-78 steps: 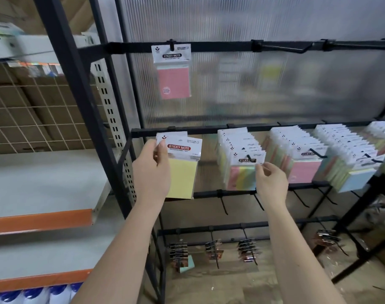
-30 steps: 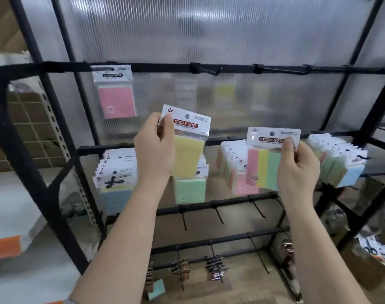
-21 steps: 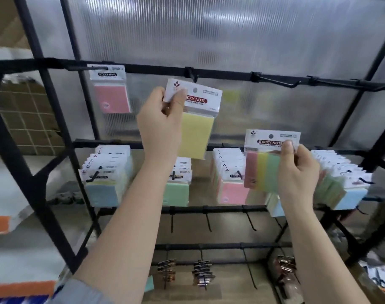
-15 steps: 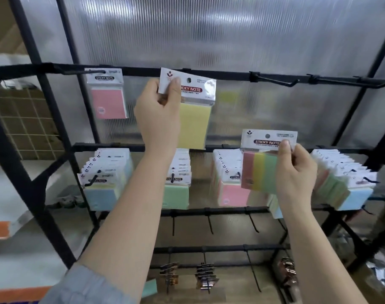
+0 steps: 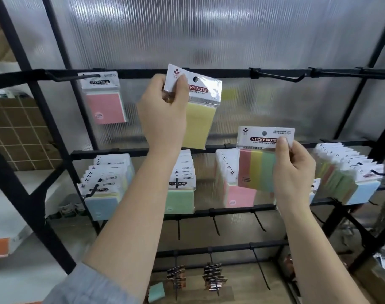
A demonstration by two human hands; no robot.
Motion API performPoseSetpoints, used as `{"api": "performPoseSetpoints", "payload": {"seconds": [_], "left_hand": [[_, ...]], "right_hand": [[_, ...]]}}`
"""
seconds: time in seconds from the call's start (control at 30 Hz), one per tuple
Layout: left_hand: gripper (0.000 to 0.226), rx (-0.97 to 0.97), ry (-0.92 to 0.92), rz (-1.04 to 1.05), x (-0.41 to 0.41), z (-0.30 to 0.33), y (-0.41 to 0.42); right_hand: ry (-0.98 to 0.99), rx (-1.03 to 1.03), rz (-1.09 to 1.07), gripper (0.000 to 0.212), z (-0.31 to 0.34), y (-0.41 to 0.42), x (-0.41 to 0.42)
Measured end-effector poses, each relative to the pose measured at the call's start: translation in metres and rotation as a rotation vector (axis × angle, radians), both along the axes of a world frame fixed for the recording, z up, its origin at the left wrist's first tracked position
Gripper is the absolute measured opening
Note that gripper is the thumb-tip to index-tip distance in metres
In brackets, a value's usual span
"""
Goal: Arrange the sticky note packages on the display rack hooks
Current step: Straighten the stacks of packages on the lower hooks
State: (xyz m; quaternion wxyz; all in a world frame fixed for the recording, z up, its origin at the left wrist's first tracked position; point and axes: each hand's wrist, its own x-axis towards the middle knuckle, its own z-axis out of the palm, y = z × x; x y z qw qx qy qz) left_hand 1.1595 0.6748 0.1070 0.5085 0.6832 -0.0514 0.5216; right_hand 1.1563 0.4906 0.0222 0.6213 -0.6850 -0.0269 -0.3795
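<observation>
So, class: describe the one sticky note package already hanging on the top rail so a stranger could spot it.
Find the black metal display rack and follow its top rail left. On the leftmost hook hangs a clear packet of pink square sticky notes, the only package hanging there.

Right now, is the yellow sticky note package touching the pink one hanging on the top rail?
Apart. The head view shows the yellow sticky note package, pinched by the left hand, with clear panel visible between it and the pink package.
</observation>
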Motion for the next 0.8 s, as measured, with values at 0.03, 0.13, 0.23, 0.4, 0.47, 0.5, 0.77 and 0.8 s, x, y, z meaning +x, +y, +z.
{"api": "performPoseSetpoints", "payload": {"seconds": [0.03, 0.13, 0.23, 0.4, 0.47, 0.5, 0.77, 0.8], "left_hand": [[0.021, -0.007, 0.002, 0.003, 0.001, 0.000, 0.000], [0.022, -0.011, 0.003, 0.016, 0.004, -0.002, 0.002], [0.023, -0.017, -0.007, 0.027, 0.005, -0.003, 0.001], [0.029, -0.033, -0.016, 0.034, 0.008, 0.001, -0.001], [0.028, -0.020, -0.024, 0.035, 0.010, 0.002, -0.001], [0.028, -0.018, -0.028, 0.034, 0.011, 0.002, -0.001], [0.021, -0.048, 0.061, 0.000, 0.038, -0.009, 0.007], [0.021, -0.058, 0.071, -0.014, 0.044, -0.009, 0.009]], "right_hand": [[0.002, 0.001, -0.004, 0.041, 0.000, 0.001, 0.001], [0.006, 0.010, -0.015, 0.041, 0.001, 0.002, 0.003], [0.007, 0.027, -0.009, 0.042, 0.004, 0.001, 0.004], [-0.004, 0.031, -0.010, 0.042, 0.007, 0.000, 0.007], [-0.004, 0.026, -0.010, 0.042, 0.008, -0.001, 0.008], [-0.002, 0.027, -0.010, 0.042, 0.009, -0.002, 0.008], [-0.025, 0.015, 0.029, 0.043, 0.013, -0.003, 0.014], [-0.032, 0.010, 0.031, 0.043, 0.014, -0.003, 0.014]]}}
